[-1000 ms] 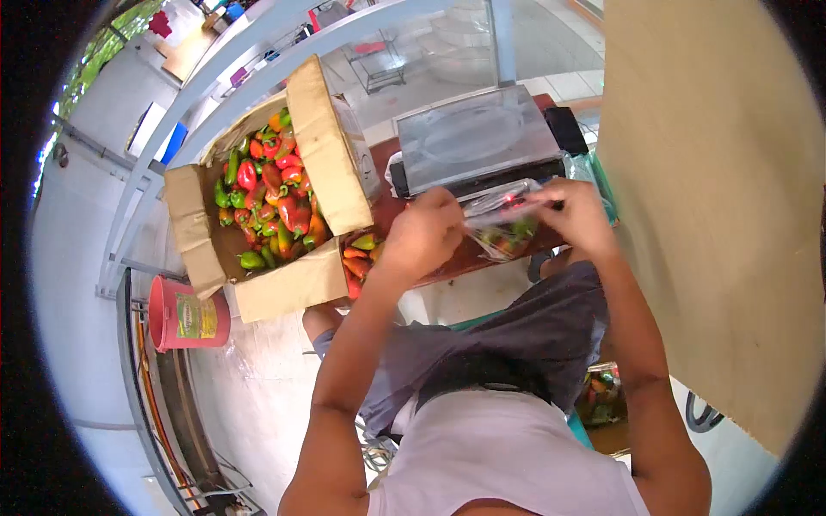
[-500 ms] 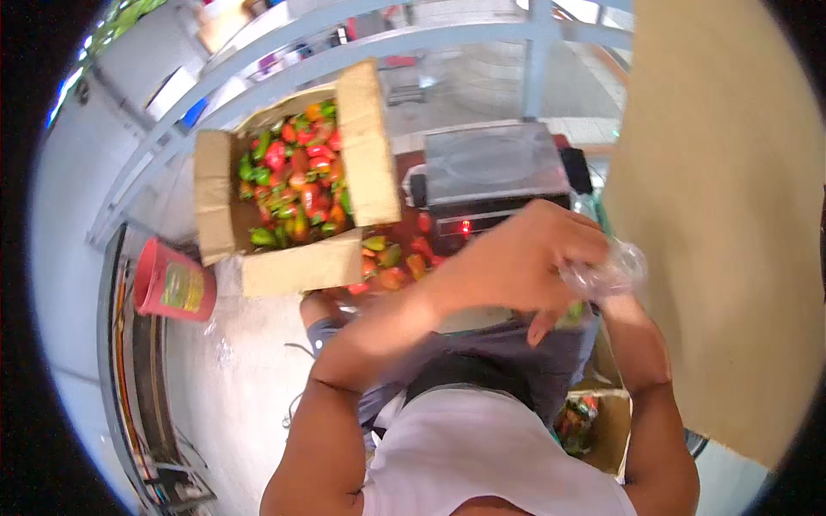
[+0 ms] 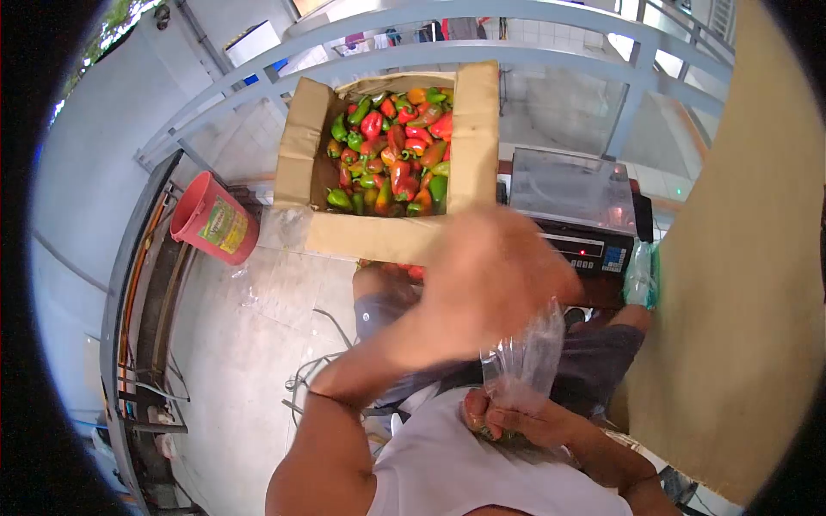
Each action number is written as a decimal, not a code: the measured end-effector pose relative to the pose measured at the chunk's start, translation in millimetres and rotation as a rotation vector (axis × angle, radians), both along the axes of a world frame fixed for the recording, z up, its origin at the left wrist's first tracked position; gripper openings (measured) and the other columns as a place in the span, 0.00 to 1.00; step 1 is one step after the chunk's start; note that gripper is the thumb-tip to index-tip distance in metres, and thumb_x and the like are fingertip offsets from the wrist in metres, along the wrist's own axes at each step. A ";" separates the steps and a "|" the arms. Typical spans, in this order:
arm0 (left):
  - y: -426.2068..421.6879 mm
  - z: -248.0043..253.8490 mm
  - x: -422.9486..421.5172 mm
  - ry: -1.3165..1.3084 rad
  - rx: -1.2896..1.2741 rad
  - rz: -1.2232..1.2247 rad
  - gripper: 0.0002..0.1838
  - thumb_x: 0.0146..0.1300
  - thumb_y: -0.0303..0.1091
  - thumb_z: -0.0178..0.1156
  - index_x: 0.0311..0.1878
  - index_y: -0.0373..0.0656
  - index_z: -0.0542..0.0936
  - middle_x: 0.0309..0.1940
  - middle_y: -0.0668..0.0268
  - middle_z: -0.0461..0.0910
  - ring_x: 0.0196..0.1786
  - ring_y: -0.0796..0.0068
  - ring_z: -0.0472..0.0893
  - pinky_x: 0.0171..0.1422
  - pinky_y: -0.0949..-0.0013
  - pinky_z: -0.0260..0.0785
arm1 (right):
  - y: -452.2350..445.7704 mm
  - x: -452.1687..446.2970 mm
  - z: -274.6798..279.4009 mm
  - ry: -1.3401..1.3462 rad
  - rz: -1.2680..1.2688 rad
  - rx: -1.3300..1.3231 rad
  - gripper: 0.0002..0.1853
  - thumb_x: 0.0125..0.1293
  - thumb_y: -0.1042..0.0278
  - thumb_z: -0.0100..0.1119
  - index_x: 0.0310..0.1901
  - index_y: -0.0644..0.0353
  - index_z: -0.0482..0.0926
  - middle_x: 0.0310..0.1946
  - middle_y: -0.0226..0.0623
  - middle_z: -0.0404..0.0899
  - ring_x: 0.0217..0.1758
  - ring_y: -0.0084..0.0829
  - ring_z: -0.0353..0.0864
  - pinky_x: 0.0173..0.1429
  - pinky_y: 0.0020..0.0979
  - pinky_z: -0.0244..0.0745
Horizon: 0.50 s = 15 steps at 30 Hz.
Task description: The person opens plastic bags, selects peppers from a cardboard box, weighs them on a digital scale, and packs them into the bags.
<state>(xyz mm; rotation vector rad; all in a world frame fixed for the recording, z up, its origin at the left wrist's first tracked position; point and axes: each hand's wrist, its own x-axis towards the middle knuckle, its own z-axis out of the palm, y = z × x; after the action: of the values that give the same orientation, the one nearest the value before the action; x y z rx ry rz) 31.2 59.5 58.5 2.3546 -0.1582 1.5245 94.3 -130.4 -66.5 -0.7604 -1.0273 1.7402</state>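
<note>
The right hand [image 3: 533,423] has its fingers closed around the lower part of 1 clear plastic bag [image 3: 527,353], low in front of the white shirt [image 3: 465,456]. The bag rises from that grip, its upper length thin, wrinkled and see-through. Something greenish shows by the fingertips, but whether it lies inside the bag is too unclear to tell. The left hand [image 3: 490,279] is a blur above, near the bag's top; I cannot tell whether it pinches the plastic or is free of it.

As for progress, no knot or tie is visible, so the bag looks unfastened. How full it is does not show, as the right hand covers its lower part.

Beyond the hands, the open cardboard box [image 3: 476,129] holds many loose red, green and orange peppers [image 3: 400,176], so by my judgement most of what it contains is unbagged. A few more red peppers [image 3: 416,272] show just below its near flap. To the right of the box is the scale [image 3: 578,245], its display lit red, with a pale green plastic bag [image 3: 639,273] beside it. The pink bucket [image 3: 225,225] stands on the floor, left of the box and apart from it.
</note>
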 end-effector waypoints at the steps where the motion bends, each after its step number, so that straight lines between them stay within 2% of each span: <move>1: -9.8 -0.5 -3.8 -0.011 0.181 -0.080 0.08 0.53 0.37 0.66 0.32 0.45 0.80 0.25 0.67 0.76 0.26 0.66 0.75 0.28 0.64 0.67 | -1.2 -1.0 -2.1 -0.009 -0.058 -0.016 0.16 0.77 0.54 0.56 0.50 0.61 0.77 0.44 0.31 0.76 0.47 0.26 0.76 0.56 0.31 0.72; 2: -28.8 -9.1 -3.8 0.061 0.322 -0.258 0.09 0.53 0.39 0.64 0.33 0.45 0.79 0.25 0.68 0.76 0.26 0.66 0.76 0.30 0.64 0.69 | -4.0 -0.8 -2.6 -0.019 -0.114 -0.087 0.16 0.77 0.54 0.55 0.49 0.60 0.77 0.45 0.32 0.76 0.49 0.28 0.76 0.58 0.33 0.71; 4: -31.6 -29.3 -14.1 0.342 0.453 -0.418 0.09 0.55 0.40 0.63 0.33 0.46 0.79 0.24 0.69 0.75 0.28 0.68 0.78 0.32 0.64 0.71 | -12.5 5.0 -3.2 -0.047 -0.221 -0.228 0.15 0.78 0.55 0.53 0.48 0.60 0.78 0.48 0.34 0.76 0.51 0.32 0.76 0.61 0.35 0.70; 5: -11.6 -53.1 -31.1 0.554 0.447 -0.401 0.09 0.56 0.41 0.63 0.33 0.47 0.78 0.24 0.70 0.74 0.28 0.70 0.78 0.32 0.64 0.71 | -16.0 10.0 -3.4 -0.062 -0.279 -0.291 0.15 0.78 0.55 0.52 0.48 0.60 0.79 0.49 0.35 0.76 0.53 0.34 0.76 0.62 0.36 0.69; 6: 1.5 -64.5 -43.9 0.767 0.441 -0.381 0.09 0.58 0.41 0.64 0.32 0.48 0.77 0.24 0.72 0.73 0.29 0.71 0.78 0.33 0.64 0.72 | -12.7 22.9 -3.4 -0.249 -0.285 -0.156 0.12 0.76 0.58 0.55 0.46 0.58 0.80 0.51 0.37 0.75 0.55 0.37 0.75 0.64 0.39 0.68; 7: 3.9 -57.1 -50.6 0.774 0.478 -0.344 0.08 0.57 0.39 0.62 0.33 0.47 0.77 0.23 0.70 0.73 0.29 0.70 0.79 0.34 0.62 0.73 | -8.4 35.4 -1.1 -0.441 -0.306 -0.028 0.09 0.74 0.61 0.58 0.45 0.57 0.81 0.54 0.38 0.74 0.58 0.40 0.75 0.65 0.42 0.67; 9: 0.6 -41.0 -61.2 0.790 0.540 -0.274 0.06 0.57 0.36 0.59 0.33 0.45 0.76 0.22 0.67 0.72 0.30 0.67 0.81 0.34 0.59 0.74 | 0.7 51.5 28.2 -0.751 -0.348 0.361 0.06 0.67 0.65 0.65 0.43 0.55 0.83 0.51 0.37 0.76 0.55 0.41 0.76 0.64 0.43 0.67; 10: -1.1 -36.1 -61.4 0.785 0.528 -0.217 0.07 0.58 0.37 0.61 0.32 0.46 0.76 0.22 0.68 0.73 0.29 0.66 0.80 0.33 0.59 0.73 | 3.5 59.7 42.4 -0.906 -0.362 0.556 0.07 0.64 0.67 0.69 0.42 0.55 0.85 0.50 0.36 0.76 0.54 0.41 0.76 0.64 0.44 0.68; 12: -5.1 -31.3 -58.9 0.771 0.500 -0.104 0.10 0.62 0.41 0.64 0.30 0.48 0.76 0.24 0.70 0.74 0.27 0.65 0.78 0.30 0.59 0.71 | 3.2 85.0 50.6 -1.249 -0.602 0.694 0.14 0.52 0.68 0.75 0.42 0.52 0.87 0.44 0.32 0.77 0.50 0.38 0.77 0.62 0.43 0.68; 14: -28.2 -47.9 -48.0 0.617 0.100 -0.158 0.09 0.64 0.41 0.63 0.33 0.47 0.78 0.27 0.67 0.77 0.30 0.60 0.80 0.33 0.57 0.72 | 9.0 112.2 52.6 -1.562 -0.883 1.020 0.16 0.46 0.68 0.78 0.39 0.53 0.88 0.40 0.29 0.78 0.49 0.38 0.78 0.62 0.42 0.69; 15: -46.6 -58.9 -40.7 0.540 -0.098 -0.191 0.09 0.66 0.41 0.63 0.35 0.46 0.79 0.29 0.66 0.78 0.32 0.58 0.80 0.34 0.57 0.72 | 11.1 114.3 56.6 -1.473 -1.022 0.976 0.14 0.47 0.67 0.78 0.38 0.53 0.87 0.41 0.29 0.77 0.50 0.38 0.78 0.61 0.42 0.69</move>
<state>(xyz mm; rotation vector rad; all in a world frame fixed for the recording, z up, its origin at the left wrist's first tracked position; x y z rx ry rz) -9.4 12.9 -0.4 2.4902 -0.1655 0.7562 208.6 -119.3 -9.9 -1.4702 -1.6724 -0.4807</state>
